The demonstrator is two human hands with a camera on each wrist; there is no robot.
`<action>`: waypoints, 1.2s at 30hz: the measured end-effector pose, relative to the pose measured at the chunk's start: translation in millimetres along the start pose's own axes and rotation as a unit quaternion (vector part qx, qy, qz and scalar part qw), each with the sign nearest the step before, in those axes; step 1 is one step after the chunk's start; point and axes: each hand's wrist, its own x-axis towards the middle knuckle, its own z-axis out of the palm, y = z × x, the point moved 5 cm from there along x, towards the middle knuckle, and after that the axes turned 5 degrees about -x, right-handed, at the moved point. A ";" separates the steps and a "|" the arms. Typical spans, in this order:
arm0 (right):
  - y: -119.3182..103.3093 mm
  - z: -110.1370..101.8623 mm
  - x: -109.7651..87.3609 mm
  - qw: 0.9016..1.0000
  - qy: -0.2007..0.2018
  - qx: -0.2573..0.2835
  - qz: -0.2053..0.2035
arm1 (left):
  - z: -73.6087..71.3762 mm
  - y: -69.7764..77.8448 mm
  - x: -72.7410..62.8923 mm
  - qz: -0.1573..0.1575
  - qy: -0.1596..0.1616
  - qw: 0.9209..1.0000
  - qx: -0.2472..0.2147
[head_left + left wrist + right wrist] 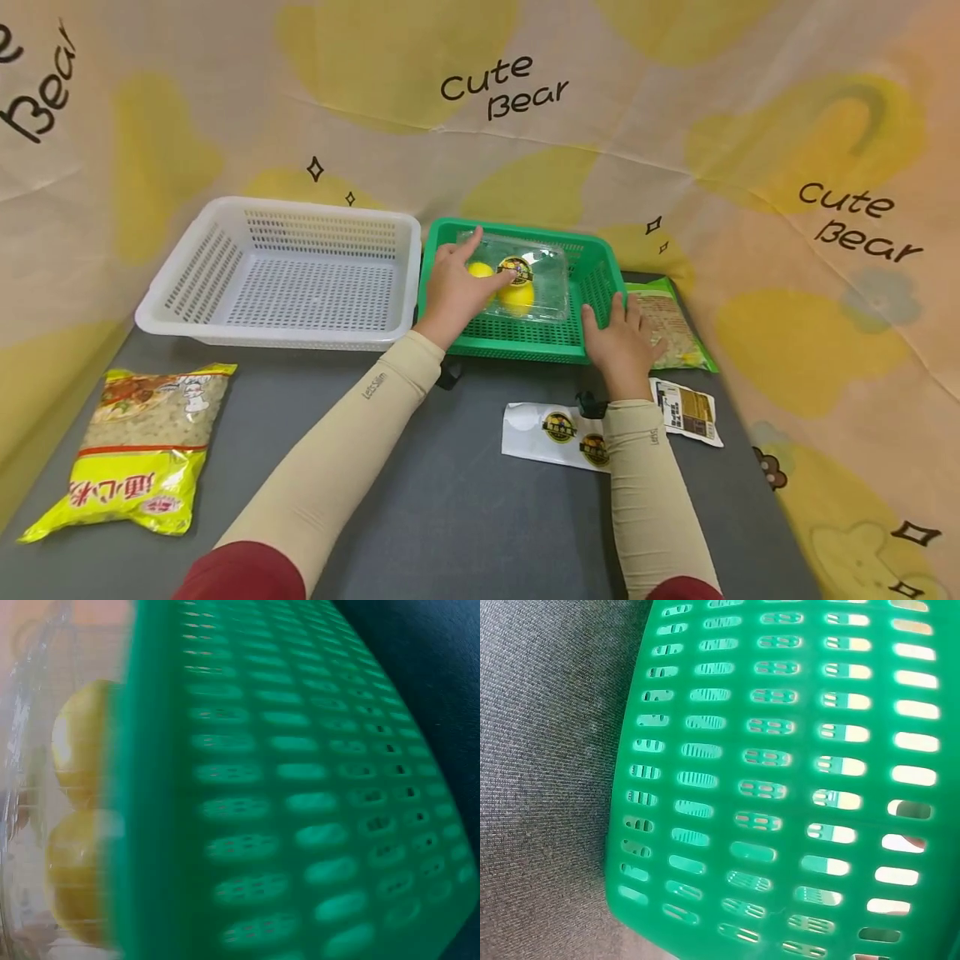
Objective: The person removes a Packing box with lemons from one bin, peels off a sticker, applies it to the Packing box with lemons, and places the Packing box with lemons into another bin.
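A clear plastic box (pixel 553 287) with yellow lemons (pixel 79 870) inside and a round black-and-yellow sticker on its lid sits in the green basket (pixel 517 348). My left hand (pixel 461 292) holds the box by its left side, its thumb lying across the lid near the sticker. The fingers on the far side of the box are partly hidden. At the basket's front right corner, my right hand (pixel 624 350) rests with its fingers spread and mostly straight, touching the rim. In the right wrist view, the basket's slotted wall (pixel 727 772) fills most of the picture.
A white basket (pixel 300 335) stands left of the green one. A yellow bag of pasta (pixel 150 450) lies at the front left. Beyond my right hand lie a green-edged bag (pixel 675 329) and a small brown-and-white packet (pixel 692 414). A white sticker sheet (pixel 536 429) lies in front of the basket.
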 end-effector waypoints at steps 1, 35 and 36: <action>-0.3 0.0 0.2 1.000 0.000 0.000 0.000 | 3.8 -2.5 3.3 -0.004 0.000 1.000 0.005; -2.4 -1.6 0.0 1.000 0.010 0.020 -0.004 | 37.3 -38.5 14.8 -0.030 -0.098 0.991 0.083; -2.4 -1.7 -0.3 1.000 0.009 0.020 -0.004 | 37.5 -38.6 14.8 -0.028 -0.098 0.991 0.084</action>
